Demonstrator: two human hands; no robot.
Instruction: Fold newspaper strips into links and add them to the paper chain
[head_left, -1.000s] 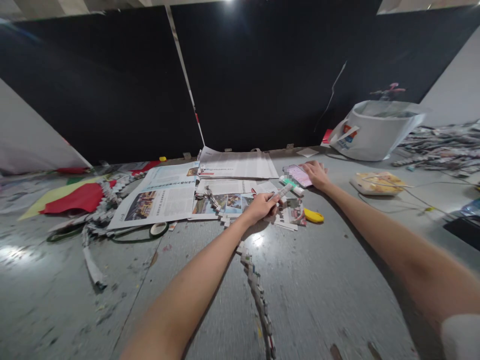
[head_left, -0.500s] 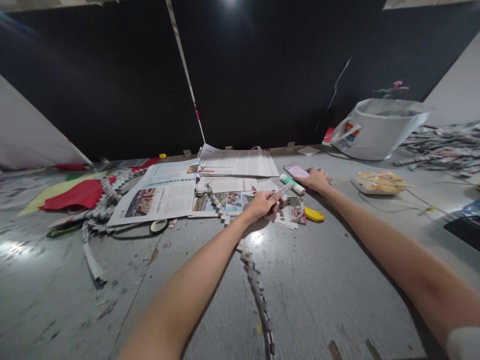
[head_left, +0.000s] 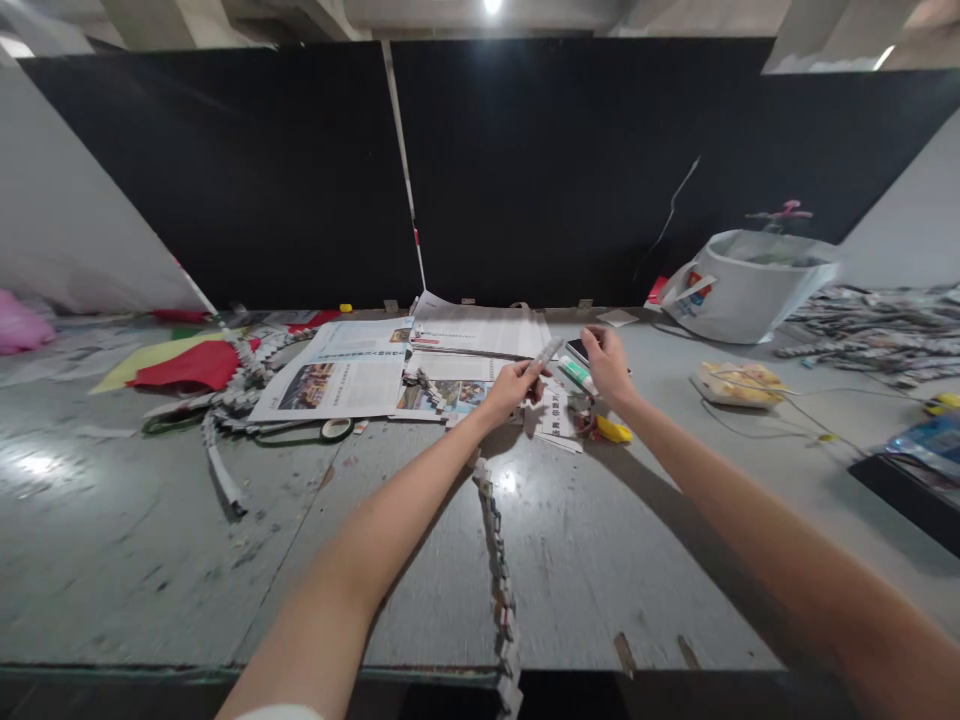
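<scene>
My left hand is closed on a narrow folded newspaper strip, which points up and to the right. A folded-paper chain runs from below that hand to the table's front edge and hangs over it. My right hand is lifted just above a phone, with its fingers curled in; whether anything is between them is hidden. Close by, between the hands, lies a green and white glue stick. A yellow-handled tool rests in front of it, beside cut newspaper pieces.
Newspaper sheets spread across the middle left, near red paper, more folded chain and a tape roll. At right stand a white bag, a yellow package with a cable, and piled newspaper strips. A black panel rises behind.
My right hand has come up off the phone and curled its fingers; the phone's lit screen now looks dark. My left hand keeps the newspaper strip. The view has tilted upward.
</scene>
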